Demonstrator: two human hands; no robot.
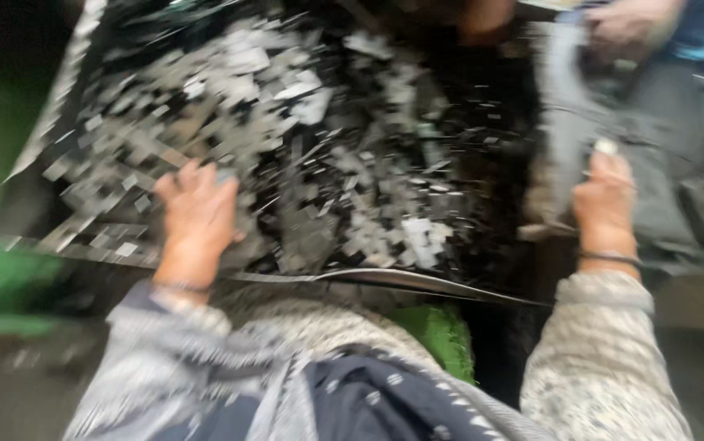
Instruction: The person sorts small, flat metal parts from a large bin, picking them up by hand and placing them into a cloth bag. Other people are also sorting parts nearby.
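Grey scraps (303, 139) lie, seemingly metal, under the left hand (196, 216).

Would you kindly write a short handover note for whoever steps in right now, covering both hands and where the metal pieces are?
Left hand: lies palm down, fingers spread, on the heap of small flat metal pieces in the dark tray; whether it holds any is hidden by blur.
Right hand: at the right of the tray, closed on a grey sheet or bag; what exactly it is cannot be told.
Another person's hand is at the top right.
Done: nothing visibly sorted out.
Left: the whole heap still fills the tray.
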